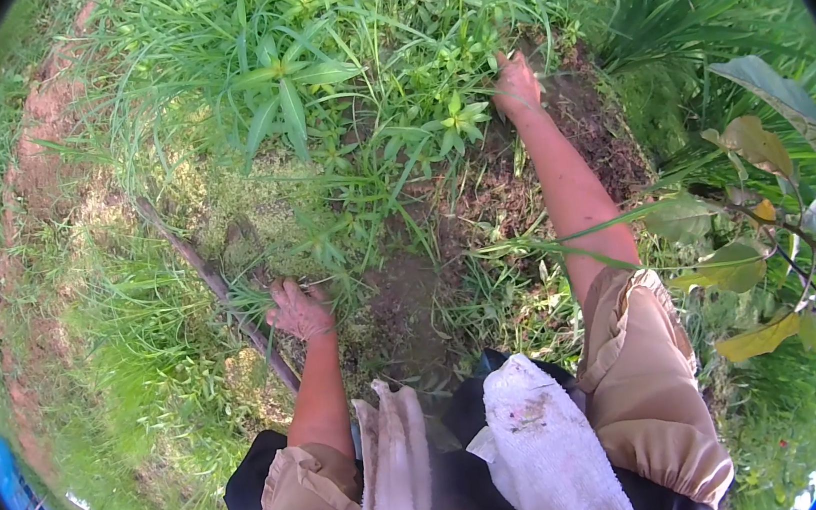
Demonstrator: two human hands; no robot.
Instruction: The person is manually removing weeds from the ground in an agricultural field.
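My left hand [299, 310] is low over the ground at centre left, its fingers curled around a small bunch of green grass blades [251, 299] beside a wooden stick. Further forward and to the right, my right hand [515, 84] reaches down at the edge of dense leafy weeds [457, 122]; its fingertips are partly hidden among the stems, so what they grip cannot be told. Between the hands are low weeds, long grass and dark, wet-looking soil [403, 308]. Pulled or flattened greens [512, 311] lie below my right forearm.
A wooden stick [206, 274] slants across the ground at left. A leafy branch [798, 233] juts in from the right, near my right arm. Tall grass [697, 10] grows at upper right. A white towel [549, 435] hangs in front of me.
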